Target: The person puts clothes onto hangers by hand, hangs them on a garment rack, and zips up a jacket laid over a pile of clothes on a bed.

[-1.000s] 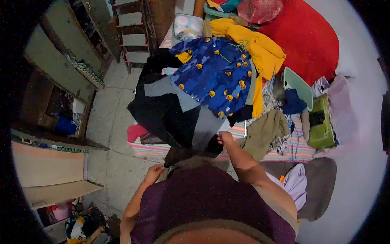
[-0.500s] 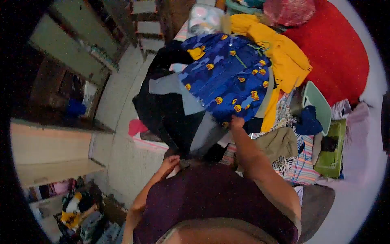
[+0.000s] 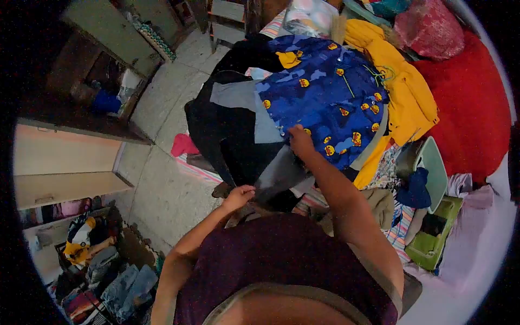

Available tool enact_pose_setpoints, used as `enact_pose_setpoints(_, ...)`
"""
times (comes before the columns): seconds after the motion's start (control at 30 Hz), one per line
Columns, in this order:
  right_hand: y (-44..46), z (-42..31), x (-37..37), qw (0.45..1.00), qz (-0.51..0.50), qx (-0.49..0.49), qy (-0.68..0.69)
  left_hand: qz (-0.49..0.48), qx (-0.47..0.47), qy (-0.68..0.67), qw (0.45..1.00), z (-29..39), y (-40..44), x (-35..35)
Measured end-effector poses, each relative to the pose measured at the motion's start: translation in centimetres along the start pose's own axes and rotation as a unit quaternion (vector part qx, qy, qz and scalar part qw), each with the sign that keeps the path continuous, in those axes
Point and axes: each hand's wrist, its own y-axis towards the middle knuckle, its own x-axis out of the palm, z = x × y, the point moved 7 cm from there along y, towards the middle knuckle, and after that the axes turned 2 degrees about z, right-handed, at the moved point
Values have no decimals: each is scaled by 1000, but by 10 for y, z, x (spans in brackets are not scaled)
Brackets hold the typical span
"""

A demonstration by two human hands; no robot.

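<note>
A blue garment (image 3: pixel 317 108) printed with yellow ducks lies spread over a black and grey garment (image 3: pixel 227 143) on the bed. My right hand (image 3: pixel 301 142) is closed at the blue garment's lower left edge, beside the light grey panel; its fingertips pinch the cloth there. My left hand (image 3: pixel 238 198) is closed at the near edge of the black and grey garment, close to my body. Its thumb and fingers meet at the dark cloth, though the exact grip is small in view. A yellow garment (image 3: pixel 403 81) lies beyond the blue one, with a green hanger (image 3: pixel 381 76) near its edge.
A red beanbag-like mass (image 3: pixel 471 103) is at the right. A pale green tub (image 3: pixel 433 170) and an olive tray (image 3: pixel 435 238) sit on the bed's right side. Clothes (image 3: pixel 127 281) are piled low at left, near a shelf (image 3: pixel 70 187). Tiled floor (image 3: pixel 162 130) runs along the left.
My right hand has moved left and up along the blue garment's edge. My left hand has shifted slightly up and right. The camera view has also shifted.
</note>
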Motion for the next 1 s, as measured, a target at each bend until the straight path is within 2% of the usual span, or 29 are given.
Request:
enact_pose_setpoints(0.1, 14, -18, 1, 981, -14, -57, -186, 21, -38, 59, 997, 35, -20, -3)
enact_pose_setpoints(0.2, 31, -4, 13, 965, 3, -84, -248, 86, -28, 86, 992, 32, -30, -14)
enact_pose_setpoints(0.3, 47, -7, 17, 955, -24, -126, -266, 111, -39, 8, 993, -10, -24, -25)
enact_pose_setpoints(0.33, 51, -3, 24, 956, -24, -135, -258, 120, 5, 0, 993, 9, -25, -25)
enact_pose_setpoints(0.4, 57, 6, 35, 958, -21, -150, -245, 126, -39, -64, 989, 35, -20, -24)
enact_pose_setpoints(0.43, 57, 7, 33, 964, -50, -139, -222, 129, -59, -96, 985, 41, -13, -23)
enact_pose_setpoints(0.47, 57, 0, 23, 968, -80, -130, -199, 129, -39, -39, 990, 44, -2, -24)
enact_pose_setpoints(0.5, 55, -7, 19, 971, -109, -121, -173, 125, -24, -45, 991, 48, 8, -24)
enact_pose_setpoints(0.57, 42, -15, 2, 976, -35, -193, -96, 111, 5, -53, 992, 62, 28, -21)
enact_pose_setpoints(0.6, 32, -17, -7, 973, 3, -225, -57, 103, -34, -99, 989, 63, 39, -18)
enact_pose_setpoints(0.7, 8, -35, -41, 966, 75, -243, -53, 67, -133, -212, 966, 74, 67, -6)
enact_pose_setpoints(0.8, -3, -49, -62, 969, 71, -235, -38, 33, -172, -293, 940, 79, 99, 12)
enact_pose_setpoints(0.9, -12, -47, -67, 966, 98, -237, 7, -10, -158, -343, 926, 83, 127, 32)
enact_pose_setpoints(1.0, -13, -15, -45, 977, 91, -166, 102, -63, -116, -399, 907, 97, 145, 50)
